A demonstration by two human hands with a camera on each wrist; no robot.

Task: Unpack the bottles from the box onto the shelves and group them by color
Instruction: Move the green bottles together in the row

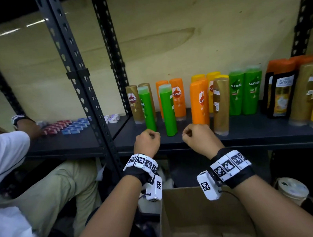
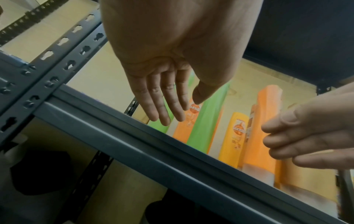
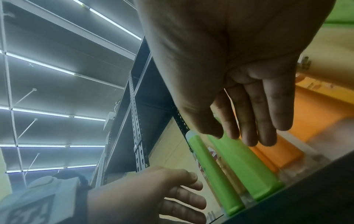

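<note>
Hands are hovering at the shelf (image 1: 242,132) edge, left hand (image 1: 147,142) and right hand (image 1: 199,138) flanking the front green bottle (image 1: 168,110). Both grips are released, holding nothing.

Both forearms extend forward side by side, each wrist wrapped in a black band carrying white coded marker tiles and a white camera unit on its underside. The left hand (image 1: 147,141) is held palm down at the front edge of the shelf, empty. In the left wrist view its fingers (image 2: 165,103) lie nearly straight and close together, with the thumb set slightly apart. The right hand (image 1: 199,137) is at the same height, well apart from the left, also palm down and empty. Its fingers (image 3: 268,115) are relaxed and only lightly bent. Neither hand touches anything.
</note>
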